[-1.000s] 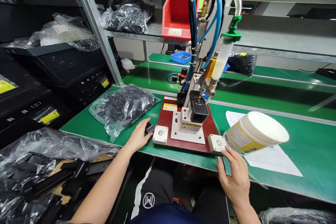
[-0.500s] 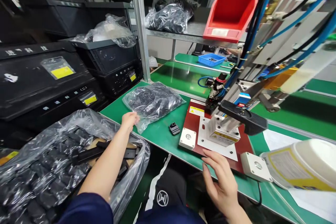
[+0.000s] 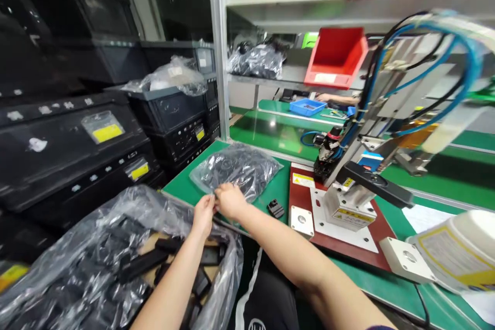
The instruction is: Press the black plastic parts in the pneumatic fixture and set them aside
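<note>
A clear plastic bag (image 3: 240,167) with dark round parts inside lies on the green bench top (image 3: 189,185). My left hand (image 3: 203,214) pinches the bag's near edge, fingers closed. Right beside it, my right hand (image 3: 230,201) is also closed on that same edge, its fingertips partly hidden. To the right of the bag sits a small black plastic part (image 3: 275,209), apart from both hands. Below my left arm, a bin lined with plastic film (image 3: 232,258) holds many black parts.
A press fixture (image 3: 348,206) stands on a red-brown base with two white button boxes, one being the near-left box (image 3: 301,220). A white jug (image 3: 456,250) is at right. Black crates (image 3: 69,149) are stacked left. A red bin (image 3: 336,56) hangs at the shelf; another person's arm (image 3: 336,98) shows behind.
My right hand has moved left from in front of the fixture to the bag's edge, closing beside my left hand. The camera view has shifted, so the bench appears lower and farther right.
</note>
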Demonstrator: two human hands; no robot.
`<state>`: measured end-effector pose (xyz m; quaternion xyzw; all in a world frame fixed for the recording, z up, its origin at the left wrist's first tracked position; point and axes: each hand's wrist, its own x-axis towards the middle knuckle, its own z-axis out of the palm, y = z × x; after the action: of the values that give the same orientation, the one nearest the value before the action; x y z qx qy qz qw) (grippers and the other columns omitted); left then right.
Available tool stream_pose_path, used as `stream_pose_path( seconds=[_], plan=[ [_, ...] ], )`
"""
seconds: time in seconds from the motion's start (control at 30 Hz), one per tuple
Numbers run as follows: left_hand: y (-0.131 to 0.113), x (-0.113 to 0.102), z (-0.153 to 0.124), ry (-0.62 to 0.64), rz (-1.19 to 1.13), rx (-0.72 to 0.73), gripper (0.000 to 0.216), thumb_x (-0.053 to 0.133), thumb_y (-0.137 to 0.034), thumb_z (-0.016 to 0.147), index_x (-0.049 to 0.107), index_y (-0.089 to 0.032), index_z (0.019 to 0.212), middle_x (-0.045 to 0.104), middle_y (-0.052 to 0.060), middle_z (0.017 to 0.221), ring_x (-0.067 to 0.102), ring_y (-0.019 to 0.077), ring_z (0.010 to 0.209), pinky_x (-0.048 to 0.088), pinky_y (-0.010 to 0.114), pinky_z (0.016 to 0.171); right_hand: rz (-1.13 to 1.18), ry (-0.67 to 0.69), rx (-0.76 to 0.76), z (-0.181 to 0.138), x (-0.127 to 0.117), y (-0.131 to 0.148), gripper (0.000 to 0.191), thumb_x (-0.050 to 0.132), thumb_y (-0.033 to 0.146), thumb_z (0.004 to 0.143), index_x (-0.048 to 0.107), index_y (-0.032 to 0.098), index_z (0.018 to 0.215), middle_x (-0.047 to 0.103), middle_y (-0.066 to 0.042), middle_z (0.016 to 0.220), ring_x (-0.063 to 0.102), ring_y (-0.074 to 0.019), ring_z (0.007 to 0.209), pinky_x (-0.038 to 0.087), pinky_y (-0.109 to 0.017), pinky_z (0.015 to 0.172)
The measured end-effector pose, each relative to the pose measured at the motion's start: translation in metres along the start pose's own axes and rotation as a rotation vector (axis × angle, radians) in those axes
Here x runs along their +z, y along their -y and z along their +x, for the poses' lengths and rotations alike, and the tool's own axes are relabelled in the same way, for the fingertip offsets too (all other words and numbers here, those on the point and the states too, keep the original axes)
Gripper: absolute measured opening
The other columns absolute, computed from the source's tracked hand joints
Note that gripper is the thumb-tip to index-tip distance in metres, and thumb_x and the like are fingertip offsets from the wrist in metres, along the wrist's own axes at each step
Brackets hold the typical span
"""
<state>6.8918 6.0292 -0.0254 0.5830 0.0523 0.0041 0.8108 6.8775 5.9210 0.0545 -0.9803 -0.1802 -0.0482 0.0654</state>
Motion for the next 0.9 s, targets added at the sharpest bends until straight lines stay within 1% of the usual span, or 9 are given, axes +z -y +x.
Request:
stream_pose_path(
  seconds=[0.07, 0.17, 0.37, 0.43, 0.5, 0.6, 0.77, 0.83, 0.9],
  plan=[
    [0.002, -0.003, 0.001, 0.011, 0.010, 0.042, 0.065, 0.076, -0.072, 0.044, 0.057, -0.015, 0.068, 0.056, -0.001, 0.058, 0.049, 0.0099, 0.051, 0.041, 0.022, 0.049, -0.041, 0.027, -0.010, 0.010, 0.004, 0.004, 0.019, 0.057, 0.027, 0.087, 0.068, 0.014, 0.093, 0.068, -0.011, 0.103, 0.062, -0.0275, 0.101, 0.051, -0.040, 0.085],
    [0.007, -0.007, 0.006, 0.026, 0.041, 0.113, 0.062, 0.074, -0.072, 0.049, 0.056, -0.016, 0.067, 0.055, -0.001, 0.054, 0.048, 0.0108, 0.048, 0.040, 0.023, 0.047, -0.094, 0.053, 0.018, 0.016, 0.005, 0.004, 0.018, 0.062, 0.029, 0.084, 0.069, 0.014, 0.093, 0.070, -0.012, 0.101, 0.064, -0.0261, 0.099, 0.051, -0.038, 0.084],
    [0.019, -0.020, 0.014, 0.020, 0.189, 0.204, 0.040, 0.073, -0.055, 0.063, 0.058, -0.018, 0.062, 0.056, 0.000, 0.054, 0.051, 0.0126, 0.050, 0.040, 0.022, 0.048, -0.092, 0.151, 0.058, 0.021, 0.009, 0.007, 0.015, 0.061, 0.025, 0.083, 0.069, 0.013, 0.085, 0.071, -0.012, 0.091, 0.068, -0.0258, 0.088, 0.051, -0.035, 0.078],
    [0.023, -0.027, 0.016, 0.013, 0.239, 0.211, 0.034, 0.071, -0.050, 0.067, 0.059, -0.018, 0.065, 0.059, 0.001, 0.058, 0.054, 0.0135, 0.053, 0.043, 0.023, 0.050, -0.078, 0.128, 0.070, 0.021, 0.015, 0.008, 0.017, 0.056, 0.024, 0.086, 0.068, 0.013, 0.090, 0.070, -0.013, 0.096, 0.066, -0.0260, 0.093, 0.050, -0.035, 0.080],
    [0.026, -0.031, 0.018, 0.014, 0.284, 0.208, 0.031, 0.067, -0.048, 0.071, 0.060, -0.019, 0.070, 0.061, 0.001, 0.060, 0.057, 0.0149, 0.054, 0.045, 0.024, 0.051, -0.067, 0.078, 0.094, 0.020, 0.020, 0.007, 0.023, 0.052, 0.024, 0.088, 0.064, 0.013, 0.104, 0.067, -0.013, 0.106, 0.063, -0.0255, 0.099, 0.049, -0.035, 0.083],
    [0.029, -0.032, 0.019, 0.018, 0.344, 0.225, 0.029, 0.061, -0.047, 0.076, 0.058, -0.018, 0.073, 0.062, 0.002, 0.061, 0.058, 0.0158, 0.055, 0.045, 0.025, 0.052, -0.059, 0.011, 0.130, 0.019, 0.026, 0.005, 0.034, 0.053, 0.027, 0.089, 0.055, 0.016, 0.120, 0.061, -0.012, 0.116, 0.058, -0.0242, 0.105, 0.048, -0.033, 0.084],
    [0.021, -0.030, 0.016, 0.016, 0.512, 0.296, 0.022, 0.055, -0.040, 0.080, 0.055, -0.020, 0.071, 0.059, 0.001, 0.059, 0.056, 0.0157, 0.055, 0.043, 0.026, 0.057, -0.060, -0.041, 0.179, 0.026, 0.032, 0.011, 0.018, 0.051, 0.020, 0.088, 0.061, 0.018, 0.103, 0.062, -0.010, 0.106, 0.057, -0.0228, 0.098, 0.047, -0.029, 0.077],
    [0.015, -0.033, 0.014, 0.001, 0.624, 0.310, 0.018, 0.057, -0.034, 0.079, 0.052, -0.021, 0.066, 0.057, 0.000, 0.056, 0.054, 0.0161, 0.054, 0.040, 0.027, 0.059, -0.046, -0.075, 0.216, 0.032, 0.025, 0.006, 0.020, 0.048, 0.015, 0.088, 0.061, 0.019, 0.103, 0.062, -0.009, 0.105, 0.058, -0.0208, 0.095, 0.046, -0.028, 0.075],
    [0.009, -0.038, 0.013, -0.017, 0.741, 0.311, 0.019, 0.059, -0.028, 0.076, 0.049, -0.022, 0.061, 0.055, -0.001, 0.053, 0.052, 0.0163, 0.053, 0.037, 0.027, 0.061, -0.032, -0.129, 0.303, 0.038, 0.008, -0.012, 0.025, 0.045, 0.012, 0.086, 0.059, 0.018, 0.105, 0.062, -0.009, 0.104, 0.058, -0.0200, 0.092, 0.045, -0.028, 0.075]
  ],
)
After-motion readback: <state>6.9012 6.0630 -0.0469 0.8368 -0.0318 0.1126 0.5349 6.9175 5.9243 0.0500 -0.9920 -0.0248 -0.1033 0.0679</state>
